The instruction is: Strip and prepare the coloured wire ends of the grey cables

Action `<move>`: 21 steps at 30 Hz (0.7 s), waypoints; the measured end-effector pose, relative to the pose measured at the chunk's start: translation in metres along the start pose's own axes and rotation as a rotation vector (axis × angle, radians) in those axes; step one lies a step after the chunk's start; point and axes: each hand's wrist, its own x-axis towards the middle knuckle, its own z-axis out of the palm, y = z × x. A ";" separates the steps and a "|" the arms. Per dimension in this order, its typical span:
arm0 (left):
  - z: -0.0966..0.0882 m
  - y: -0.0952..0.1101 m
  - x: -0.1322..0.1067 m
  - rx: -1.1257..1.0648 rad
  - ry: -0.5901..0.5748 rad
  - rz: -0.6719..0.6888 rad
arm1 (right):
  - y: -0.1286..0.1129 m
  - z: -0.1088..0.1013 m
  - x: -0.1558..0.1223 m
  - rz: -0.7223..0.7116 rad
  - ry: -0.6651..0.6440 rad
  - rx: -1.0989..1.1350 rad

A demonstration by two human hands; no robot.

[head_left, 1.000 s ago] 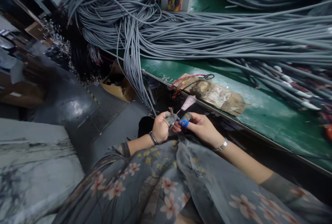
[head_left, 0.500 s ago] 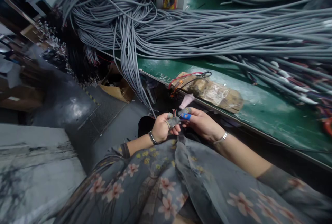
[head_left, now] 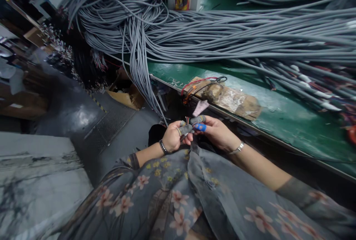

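Note:
Close in front of my body, my left hand (head_left: 174,135) is closed on the end of a grey cable, with thin coloured wires (head_left: 187,120) fanning up past the thumb. My right hand (head_left: 213,130) pinches at the same wires, its fingertips meeting those of the left. Grey finger covers sit on fingers of both hands, and a blue wrap circles a right finger. Grey cables (head_left: 151,95) hang from the bench down toward my left hand. Just beyond my fingers is a pale pink scrap (head_left: 200,108). Which wires each finger grips is hidden.
A long bundle of grey cables (head_left: 222,36) lies across the green bench (head_left: 280,121). A taped brown block (head_left: 236,102) with red and black leads rests at the bench edge. An opened carton (head_left: 125,97) stands on the floor to the left, near a white surface (head_left: 41,180).
My right fingers have shifted slightly, the fingertips coming closer to my left hand over the wires. My left hand stays nearly in place.

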 end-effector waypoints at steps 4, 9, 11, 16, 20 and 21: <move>-0.002 -0.001 0.001 0.008 -0.011 0.011 | 0.001 0.000 0.001 -0.035 -0.001 -0.012; -0.003 -0.001 0.003 -0.028 -0.065 0.028 | 0.005 0.000 0.004 0.006 -0.038 0.026; -0.004 -0.001 0.003 -0.044 -0.077 0.025 | 0.006 0.001 0.004 0.019 -0.045 0.048; -0.005 -0.001 0.005 -0.011 -0.114 -0.015 | 0.004 0.003 0.007 0.015 -0.034 0.071; -0.006 -0.003 0.004 0.055 -0.105 -0.005 | 0.000 -0.001 0.009 -0.052 0.051 0.151; -0.006 -0.003 0.003 0.065 -0.089 0.006 | -0.001 -0.003 0.009 -0.061 0.061 0.166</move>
